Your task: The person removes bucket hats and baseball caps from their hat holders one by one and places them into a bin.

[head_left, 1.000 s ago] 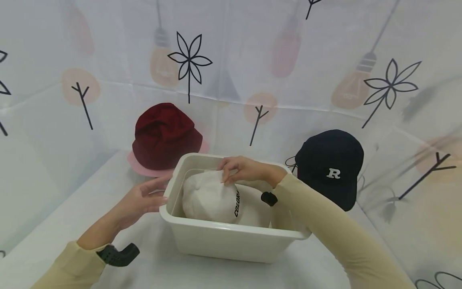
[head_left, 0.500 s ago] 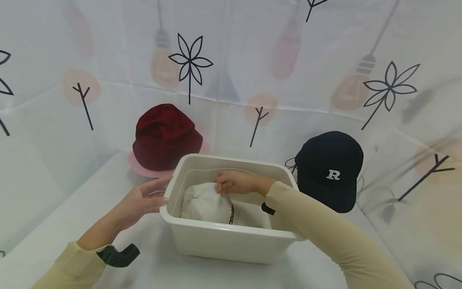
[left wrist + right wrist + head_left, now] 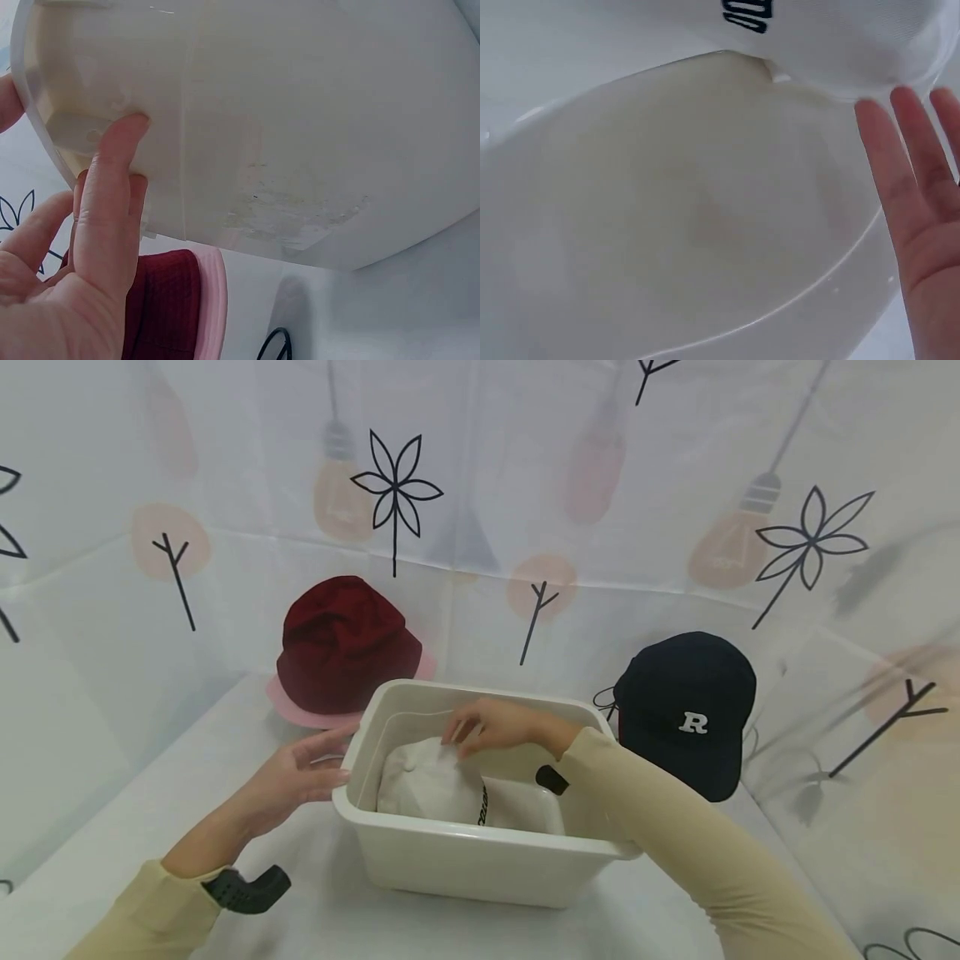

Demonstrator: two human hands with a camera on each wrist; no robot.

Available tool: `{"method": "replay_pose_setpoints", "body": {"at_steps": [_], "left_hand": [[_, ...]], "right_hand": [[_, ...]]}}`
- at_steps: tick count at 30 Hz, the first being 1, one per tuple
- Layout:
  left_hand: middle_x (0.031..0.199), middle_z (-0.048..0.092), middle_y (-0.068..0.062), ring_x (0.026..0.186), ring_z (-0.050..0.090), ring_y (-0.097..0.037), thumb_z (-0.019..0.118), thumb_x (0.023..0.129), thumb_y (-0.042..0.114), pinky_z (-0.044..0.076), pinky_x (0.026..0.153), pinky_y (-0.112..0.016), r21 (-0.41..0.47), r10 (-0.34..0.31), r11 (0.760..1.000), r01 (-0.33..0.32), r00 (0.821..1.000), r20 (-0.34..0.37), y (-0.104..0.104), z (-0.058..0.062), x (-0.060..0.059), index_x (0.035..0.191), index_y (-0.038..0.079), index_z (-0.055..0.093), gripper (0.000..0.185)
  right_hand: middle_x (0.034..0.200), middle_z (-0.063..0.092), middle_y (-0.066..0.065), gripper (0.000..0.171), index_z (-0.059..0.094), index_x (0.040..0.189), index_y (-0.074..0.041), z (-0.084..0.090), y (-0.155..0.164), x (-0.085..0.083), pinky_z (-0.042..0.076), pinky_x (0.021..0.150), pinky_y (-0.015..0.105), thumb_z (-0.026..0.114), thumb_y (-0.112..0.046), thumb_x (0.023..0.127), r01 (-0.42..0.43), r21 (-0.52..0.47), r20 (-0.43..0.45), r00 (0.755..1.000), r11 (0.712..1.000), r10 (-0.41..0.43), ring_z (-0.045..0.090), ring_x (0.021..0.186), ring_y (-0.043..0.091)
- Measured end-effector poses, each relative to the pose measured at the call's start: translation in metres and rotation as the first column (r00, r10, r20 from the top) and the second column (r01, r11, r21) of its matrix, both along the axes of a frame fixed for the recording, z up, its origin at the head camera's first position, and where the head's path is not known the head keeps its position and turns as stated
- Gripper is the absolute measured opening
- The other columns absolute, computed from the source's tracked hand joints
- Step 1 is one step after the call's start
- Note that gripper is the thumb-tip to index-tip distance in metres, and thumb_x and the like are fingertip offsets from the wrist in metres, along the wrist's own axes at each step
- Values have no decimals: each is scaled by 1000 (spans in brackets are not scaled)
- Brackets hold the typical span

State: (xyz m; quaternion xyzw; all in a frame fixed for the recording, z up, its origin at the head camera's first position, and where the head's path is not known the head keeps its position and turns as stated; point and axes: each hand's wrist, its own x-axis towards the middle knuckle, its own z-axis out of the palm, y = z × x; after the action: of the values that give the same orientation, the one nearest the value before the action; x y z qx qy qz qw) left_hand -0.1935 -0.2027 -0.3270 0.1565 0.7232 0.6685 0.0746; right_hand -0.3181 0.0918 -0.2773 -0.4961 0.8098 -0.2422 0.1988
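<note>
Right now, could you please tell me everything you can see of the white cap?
The white cap looks like fabric, with a rounded crown upward, dark front lettering, and what seems a brim pointing right. It rests inside the cream bin, toward its left end. The right hand is at its top; contact is unclear.

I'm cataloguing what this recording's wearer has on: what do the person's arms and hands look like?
The left sleeve and right sleeve are long, plain and pale yellow-beige. By the left cuff sits a dark, bent piece; by the right, a dark, stubby-looking one. The left hand and right hand show no gloves or rings.
</note>
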Motion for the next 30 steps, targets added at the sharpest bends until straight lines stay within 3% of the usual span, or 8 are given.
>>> {"method": "replay_pose_setpoints", "body": {"at_steps": [5,9,14,19,25,30], "left_hand": [[132,42,-20,109,55,-18,65,85,11,49,81,-41,-2,-3,1000,3,1000,-1,0,0,0,143,4,33,67],[132,42,-20,108,55,-16,65,85,10,49,81,-40,5,-6,1000,6,1000,2,-1,-1,0,143,4,33,67],[131,42,-20,108,56,-16,65,85,10,49,81,-40,3,-6,1000,6,1000,0,-1,-1,0,143,4,33,66],[134,40,-22,114,52,-25,66,85,12,49,82,-43,-23,9,1000,-9,1000,-3,0,-1,0,144,6,33,67],[137,37,-22,119,46,-34,66,85,14,48,84,-44,-43,27,999,-26,1000,11,1,2,1,144,6,32,69],[135,38,-22,115,50,-28,66,85,12,48,83,-42,-24,15,1000,-15,1000,10,2,3,2,144,5,32,68]], "right_hand": [[120,57,8,30,69,109,-7,-1,-3,4,43,93,34,74,-10,79,-95,55,-58,993,994,98,51,114,19],[127,53,9,34,68,111,-10,-8,-7,6,36,99,33,75,-15,79,-119,107,-124,983,987,132,45,120,20],[128,52,9,36,68,114,-10,-14,-15,8,35,99,30,75,-13,79,-143,131,-143,976,981,161,45,120,20],[127,53,10,35,68,113,-8,-21,-25,10,34,99,29,74,-9,79,-195,150,-137,967,969,216,46,119,20],[128,52,9,36,67,116,-9,-21,-30,12,32,101,30,73,-8,80,-178,202,-111,973,963,203,44,121,21],[124,55,10,36,67,114,-8,-12,-27,13,34,99,27,75,-11,79,-160,188,-122,975,969,185,49,116,20]]}}
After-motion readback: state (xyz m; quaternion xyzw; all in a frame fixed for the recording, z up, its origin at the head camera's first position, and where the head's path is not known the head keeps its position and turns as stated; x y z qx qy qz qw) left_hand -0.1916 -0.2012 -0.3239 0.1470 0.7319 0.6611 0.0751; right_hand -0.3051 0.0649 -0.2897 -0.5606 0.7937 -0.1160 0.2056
